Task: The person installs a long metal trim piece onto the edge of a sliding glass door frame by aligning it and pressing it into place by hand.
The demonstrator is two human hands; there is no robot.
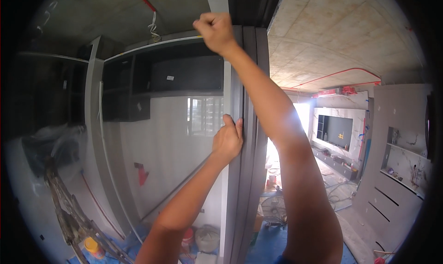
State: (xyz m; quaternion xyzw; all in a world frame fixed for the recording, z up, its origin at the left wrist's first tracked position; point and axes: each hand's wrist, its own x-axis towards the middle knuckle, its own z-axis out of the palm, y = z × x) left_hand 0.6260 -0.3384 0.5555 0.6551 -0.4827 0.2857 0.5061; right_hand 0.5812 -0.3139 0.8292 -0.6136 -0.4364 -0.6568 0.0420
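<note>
A tall grey door frame (248,125) with several vertical grooves runs up the middle, with a pale strip along its left edge. My left hand (227,138) is closed on that left edge at about mid-height, thumb against the grey face; its other fingers are partly hidden. Higher up, my right hand (217,32) makes a fist beside the upper part of the frame, slightly blurred. Nothing shows sticking out of the fist, and whether it touches the frame is unclear. My right forearm crosses in front of the frame.
Left of the frame are dark wall cabinets (187,75), a glossy pale panel (161,139), a worn stepladder (69,213) and a yellow bucket (94,247). To the right, a floor fan (274,207) stands near blue floor sheeting (267,245), before a room with a wall unit (401,158).
</note>
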